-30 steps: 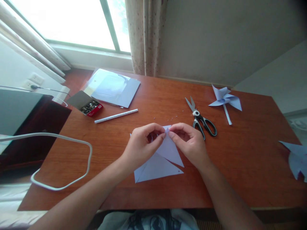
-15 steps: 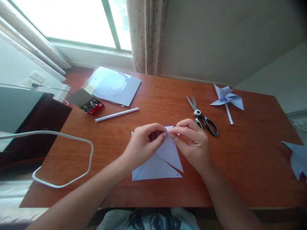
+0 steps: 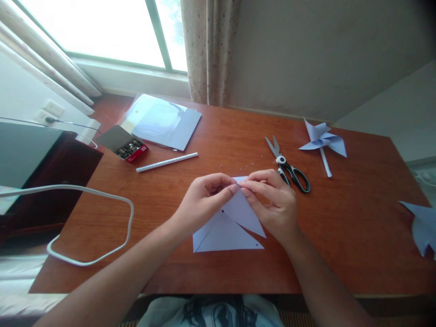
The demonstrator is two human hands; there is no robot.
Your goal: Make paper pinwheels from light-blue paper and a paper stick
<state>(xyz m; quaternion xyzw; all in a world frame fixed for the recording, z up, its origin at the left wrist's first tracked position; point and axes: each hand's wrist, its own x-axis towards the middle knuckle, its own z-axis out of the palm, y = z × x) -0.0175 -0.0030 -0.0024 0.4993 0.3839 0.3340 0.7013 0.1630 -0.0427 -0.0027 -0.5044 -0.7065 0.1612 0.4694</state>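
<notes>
A pale blue paper sheet (image 3: pixel 229 229), cut into triangular flaps, lies on the wooden table (image 3: pixel 357 227) in front of me. My left hand (image 3: pixel 200 202) and my right hand (image 3: pixel 272 200) meet over its middle. Both pinch folded flap tips together at the centre, fingertips touching. What lies under the fingers is hidden. Black-handled scissors (image 3: pixel 289 168) lie just right of my right hand.
A finished paper pinwheel (image 3: pixel 322 141) lies at the back right. A white straw (image 3: pixel 166 162), an open box of pins (image 3: pixel 129 149) and a blue paper pack (image 3: pixel 163 120) lie at the back left. A white cable (image 3: pixel 85 227) loops at the left. More blue paper (image 3: pixel 422 225) shows at the right edge.
My hands have stayed at the paper's centre, the fingers drawing closer together. The sheet has shifted a little to the right under them.
</notes>
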